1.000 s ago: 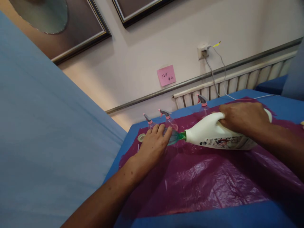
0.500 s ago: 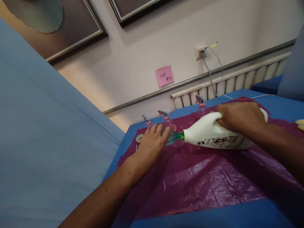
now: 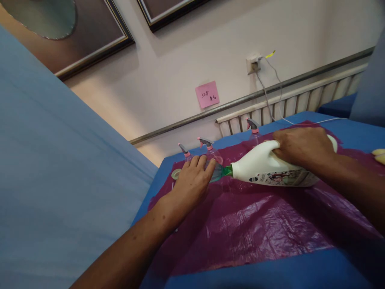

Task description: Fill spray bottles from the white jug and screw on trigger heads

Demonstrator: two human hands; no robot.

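My right hand (image 3: 303,146) grips the handle of a large white detergent bottle (image 3: 264,168), tipped on its side with its green neck (image 3: 228,171) pointing left. My left hand (image 3: 192,182) is closed round a small clear bottle (image 3: 217,171) whose mouth meets the green neck; most of that small bottle is hidden by my fingers. Both hands are over a purple plastic sheet (image 3: 255,228) spread on a blue-covered table (image 3: 270,273).
Three small clear spray bottles with grey and pink triggers (image 3: 207,144) stand along the far edge. A roll of tape (image 3: 175,174) lies left of my hand. The wall behind has a pink note (image 3: 207,94), a socket with a cable (image 3: 252,64) and a radiator (image 3: 300,104).
Almost nothing differs: the view has drifted slightly, and both hands keep their grips in the same pose.
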